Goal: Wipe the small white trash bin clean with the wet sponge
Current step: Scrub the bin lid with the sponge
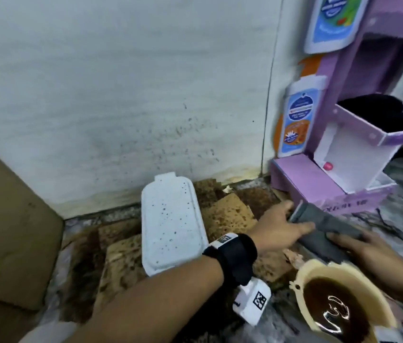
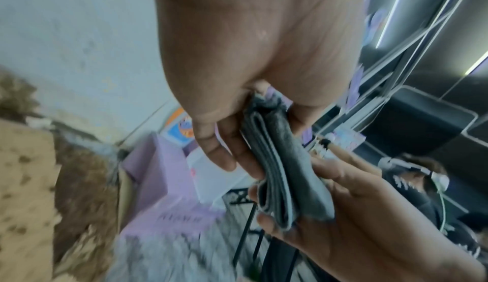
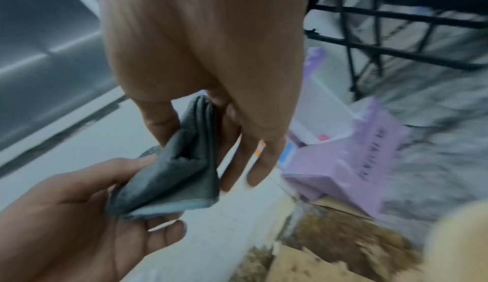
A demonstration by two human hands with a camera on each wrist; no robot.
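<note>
Grey and folded in several layers, the wet sponge [image 1: 324, 227] looks more like a thick cloth, and it is held between both hands above the floor; the left hand [image 1: 280, 225] pinches its far end, thumb on top and fingers [image 2: 227, 157] under it, while the right hand [image 1: 366, 248] grips the near end with its fingers [image 3: 245, 161] curled round the folds. From the left wrist view the layers show as a tight stack, with one hand on each end.

White and speckled with brown spots, the small trash bin [image 1: 173, 224] lies on its side to the left of the hands, well apart from the sponge; it rests on stained brown cardboard [image 1: 230, 214] that covers the floor beside the wall [image 1: 121, 95], which also carries dark spots low down.

Just in front of the right hand stands a cream bowl [image 1: 339, 300] filled with dark brown liquid; a purple cardboard stand [image 1: 344, 157] with printed bottle pictures rises at the right, near the sponge.
</note>
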